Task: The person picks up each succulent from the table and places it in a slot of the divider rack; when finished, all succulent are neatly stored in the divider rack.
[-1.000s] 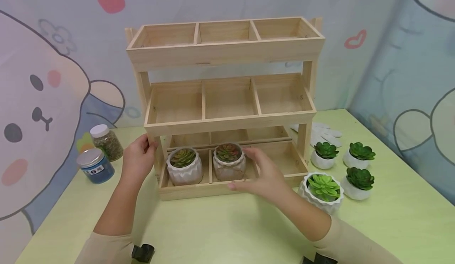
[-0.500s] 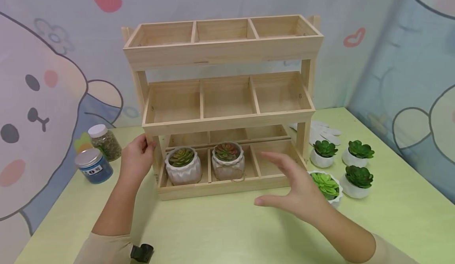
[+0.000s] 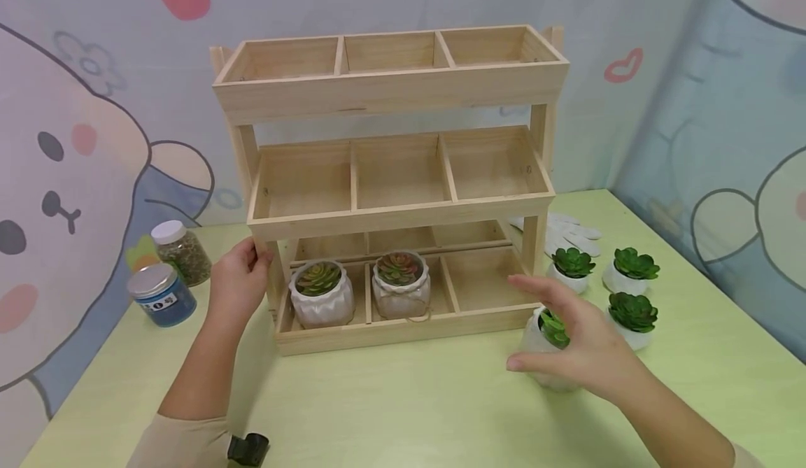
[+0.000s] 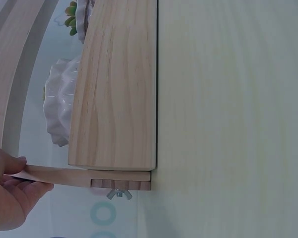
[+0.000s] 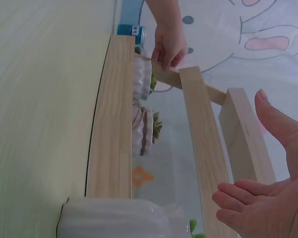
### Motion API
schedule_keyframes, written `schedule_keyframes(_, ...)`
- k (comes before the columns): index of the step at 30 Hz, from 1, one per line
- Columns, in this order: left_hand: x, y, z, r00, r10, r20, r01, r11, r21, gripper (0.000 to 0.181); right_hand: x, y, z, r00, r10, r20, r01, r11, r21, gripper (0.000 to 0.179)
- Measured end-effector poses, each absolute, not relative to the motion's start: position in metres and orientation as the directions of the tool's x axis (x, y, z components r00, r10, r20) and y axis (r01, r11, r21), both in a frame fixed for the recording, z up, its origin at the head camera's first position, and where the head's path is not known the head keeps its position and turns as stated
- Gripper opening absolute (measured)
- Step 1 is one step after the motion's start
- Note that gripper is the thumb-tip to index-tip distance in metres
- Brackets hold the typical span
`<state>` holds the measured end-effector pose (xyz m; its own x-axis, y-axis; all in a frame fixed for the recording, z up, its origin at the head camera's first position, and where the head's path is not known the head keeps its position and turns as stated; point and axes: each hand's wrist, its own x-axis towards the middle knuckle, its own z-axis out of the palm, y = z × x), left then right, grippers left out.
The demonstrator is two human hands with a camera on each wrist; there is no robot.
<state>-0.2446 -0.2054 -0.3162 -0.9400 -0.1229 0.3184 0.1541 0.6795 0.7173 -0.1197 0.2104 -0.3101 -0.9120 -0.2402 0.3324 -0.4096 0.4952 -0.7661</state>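
Observation:
My left hand [image 3: 238, 285] pinches the left upright [image 4: 64, 175] of a three-tier wooden planter shelf [image 3: 390, 96], just under its middle tier. In the bottom tier, a white ridged pot [image 3: 322, 306] with a succulent stands in the left compartment. The middle compartment holds another white pot [image 3: 401, 300], with twine around it and a reddish succulent. My right hand [image 3: 588, 345] is spread, thumb and fingers apart, around the side of a white pot [image 3: 534, 342] with a bright green succulent on the table. The hand hides part of that pot in the head view.
Several small white pots with dark green succulents [image 3: 634, 264] stand at the right, with white gloves [image 3: 569, 234] behind them. On the left are a blue jar [image 3: 165, 303] with a silver lid and a clear jar [image 3: 185, 254] with a white cap. A printed cloth hangs behind.
My right hand has left the twine-wrapped pot in the middle compartment and moved right to the bright green succulent's pot. The left hand keeps its hold on the upright.

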Motion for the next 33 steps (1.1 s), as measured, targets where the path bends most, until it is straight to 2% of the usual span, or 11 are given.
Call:
schedule_keyframes(9,-0.247,-0.206,-0.318,-0.932,-0.106,0.347,0.181,0.694,0.697,0.037,-0.117,0.246,-0.316,-0.965,-0.125,0.230,-0.257,0.610,-0.749,0.091)
schedule_keyframes(15,-0.247,-0.207,-0.319,-0.927,-0.109,0.360,0.184,0.703,0.687,0.036,-0.122,0.262,-0.325,-0.979,-0.101,0.178,-0.200,0.651,-0.732,0.099)
schedule_keyframes(27,-0.247,-0.206,-0.320,-0.920,-0.115,0.374,0.188,0.709,0.680,0.035,-0.135,0.274,-0.347,-0.980,-0.153,0.127,-0.197,0.673,-0.712,0.107)
schedule_keyframes(33,-0.247,-0.206,-0.319,-0.925,-0.118,0.361,0.178,0.706,0.685,0.036,-0.139,0.274,-0.352,-0.981,-0.134,0.138,-0.192,0.695,-0.693,0.102)
